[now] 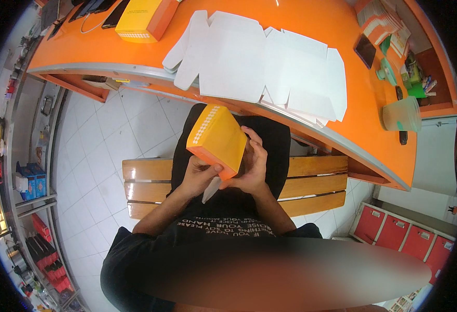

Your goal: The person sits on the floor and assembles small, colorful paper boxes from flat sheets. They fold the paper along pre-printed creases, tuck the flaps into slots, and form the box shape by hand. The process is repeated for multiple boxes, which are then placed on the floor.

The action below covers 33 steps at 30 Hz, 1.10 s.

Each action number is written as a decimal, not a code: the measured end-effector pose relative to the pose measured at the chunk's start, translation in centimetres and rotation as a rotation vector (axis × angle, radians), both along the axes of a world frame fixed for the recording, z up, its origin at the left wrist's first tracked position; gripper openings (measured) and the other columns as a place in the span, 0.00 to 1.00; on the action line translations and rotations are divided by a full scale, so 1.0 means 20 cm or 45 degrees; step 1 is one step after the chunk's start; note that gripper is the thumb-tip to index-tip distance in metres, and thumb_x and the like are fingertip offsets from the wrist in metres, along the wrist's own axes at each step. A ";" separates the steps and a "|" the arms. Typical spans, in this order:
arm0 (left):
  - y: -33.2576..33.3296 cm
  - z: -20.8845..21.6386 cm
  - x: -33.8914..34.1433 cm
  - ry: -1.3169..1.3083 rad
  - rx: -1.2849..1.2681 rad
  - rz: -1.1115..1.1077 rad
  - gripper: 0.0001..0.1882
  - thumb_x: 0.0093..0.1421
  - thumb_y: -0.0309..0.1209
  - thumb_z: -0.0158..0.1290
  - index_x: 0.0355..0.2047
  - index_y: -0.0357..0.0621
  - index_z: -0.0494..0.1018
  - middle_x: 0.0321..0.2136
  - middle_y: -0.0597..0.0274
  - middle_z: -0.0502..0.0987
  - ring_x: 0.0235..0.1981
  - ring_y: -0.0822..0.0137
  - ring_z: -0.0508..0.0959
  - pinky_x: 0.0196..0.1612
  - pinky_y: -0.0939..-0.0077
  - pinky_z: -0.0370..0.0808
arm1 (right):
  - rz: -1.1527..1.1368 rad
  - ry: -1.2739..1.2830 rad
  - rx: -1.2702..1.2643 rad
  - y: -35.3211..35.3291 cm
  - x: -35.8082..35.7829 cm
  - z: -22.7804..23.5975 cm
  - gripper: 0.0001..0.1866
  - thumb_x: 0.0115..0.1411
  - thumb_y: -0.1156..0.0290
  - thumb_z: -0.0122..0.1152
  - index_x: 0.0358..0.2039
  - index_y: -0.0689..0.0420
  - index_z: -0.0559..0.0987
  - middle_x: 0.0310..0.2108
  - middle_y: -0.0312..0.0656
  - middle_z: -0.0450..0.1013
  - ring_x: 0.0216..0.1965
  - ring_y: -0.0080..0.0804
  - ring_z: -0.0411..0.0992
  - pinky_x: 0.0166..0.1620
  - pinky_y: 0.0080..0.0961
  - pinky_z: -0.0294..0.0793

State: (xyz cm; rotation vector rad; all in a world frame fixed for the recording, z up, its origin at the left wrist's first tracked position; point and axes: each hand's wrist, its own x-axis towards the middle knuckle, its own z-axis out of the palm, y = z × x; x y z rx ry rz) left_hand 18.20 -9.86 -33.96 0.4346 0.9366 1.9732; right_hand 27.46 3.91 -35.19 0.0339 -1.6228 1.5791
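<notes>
A yellow and orange cardboard box [219, 136] is held tilted above my lap, in front of my chest. My left hand [200, 176] grips its lower left side, thumb pressed near the bottom edge. Around the lower right side curl the fingers of my right hand [253, 165], its thumb at the orange bottom corner. A pale flap [211, 190] sticks out below the box, between my hands. Flat, unfolded box blanks [233, 57], white side up, lie stacked on the orange table [150, 54] ahead.
Another yellow and orange box [144, 20] stands at the table's far left, near dark phones. On the right are a phone [365, 51], a translucent tub [401, 114] and a green holder. A slatted wooden bench [317, 182] is under me; red drawers [395, 231] stand lower right.
</notes>
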 end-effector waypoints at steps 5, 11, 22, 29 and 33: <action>-0.01 0.10 -0.06 0.550 -0.318 0.166 0.07 0.62 0.23 0.59 0.39 0.33 0.81 0.34 0.61 0.84 0.36 0.73 0.81 0.42 0.79 0.77 | -0.409 -0.149 0.730 0.00 0.02 0.11 0.33 0.43 0.67 0.82 0.50 0.57 0.76 0.58 0.56 0.66 0.63 0.59 0.64 0.62 0.53 0.68; 0.00 0.10 -0.15 1.037 -0.064 0.125 0.17 0.51 0.30 0.69 0.40 0.35 0.81 0.37 0.57 0.84 0.41 0.66 0.83 0.46 0.73 0.77 | -0.394 -0.221 0.558 -0.04 0.02 0.19 0.20 0.45 0.77 0.78 0.40 0.66 0.81 0.51 0.54 0.74 0.54 0.53 0.75 0.54 0.42 0.80; 0.04 -0.01 -0.23 0.869 -0.140 -0.023 0.20 0.48 0.25 0.70 0.42 0.34 0.80 0.41 0.56 0.83 0.41 0.68 0.80 0.48 0.73 0.73 | -0.200 -0.237 0.055 0.01 0.02 0.11 0.09 0.50 0.82 0.73 0.33 0.66 0.83 0.44 0.53 0.78 0.47 0.38 0.79 0.48 0.29 0.81; 0.04 -0.08 -0.21 0.727 -0.216 -0.099 0.19 0.50 0.21 0.67 0.44 0.34 0.80 0.43 0.54 0.82 0.44 0.70 0.78 0.50 0.74 0.72 | -0.270 -0.393 0.192 -0.02 0.00 0.15 0.03 0.53 0.81 0.71 0.30 0.64 0.85 0.41 0.47 0.80 0.40 0.33 0.80 0.43 0.26 0.80; 0.05 -0.11 -0.17 0.510 -0.141 -0.041 0.17 0.51 0.20 0.67 0.43 0.33 0.80 0.41 0.57 0.82 0.42 0.70 0.78 0.49 0.75 0.72 | -0.298 -0.466 0.130 -0.02 0.00 0.12 0.03 0.54 0.80 0.71 0.30 0.63 0.86 0.41 0.45 0.80 0.39 0.32 0.80 0.41 0.25 0.79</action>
